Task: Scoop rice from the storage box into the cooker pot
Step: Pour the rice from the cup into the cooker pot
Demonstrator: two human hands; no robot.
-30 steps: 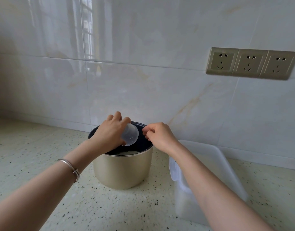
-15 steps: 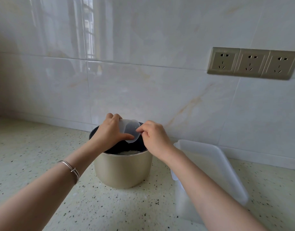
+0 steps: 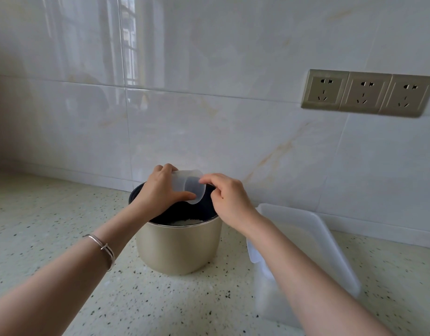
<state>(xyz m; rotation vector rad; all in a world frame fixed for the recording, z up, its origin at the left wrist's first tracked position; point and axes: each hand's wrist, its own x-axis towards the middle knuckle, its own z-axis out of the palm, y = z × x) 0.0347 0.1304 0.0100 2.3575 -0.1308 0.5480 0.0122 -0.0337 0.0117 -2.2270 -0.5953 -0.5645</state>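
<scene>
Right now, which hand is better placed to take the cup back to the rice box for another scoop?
Probably the right hand: the storage box sits on its side, and its fingers touch the cup. The left hand grips it over the cooker pot.

one cooker pot [image 3: 178, 248], one clear measuring cup [image 3: 188, 186], one storage box [image 3: 313, 241] at 4 o'clock, two hands, one bracelet [image 3: 103, 248], three wall sockets [image 3: 368, 93] at 2 o'clock.

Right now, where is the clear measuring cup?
In the head view, the clear measuring cup is held tipped above the open cooker pot, in the left hand, with the right hand's fingertips at its rim.
</scene>
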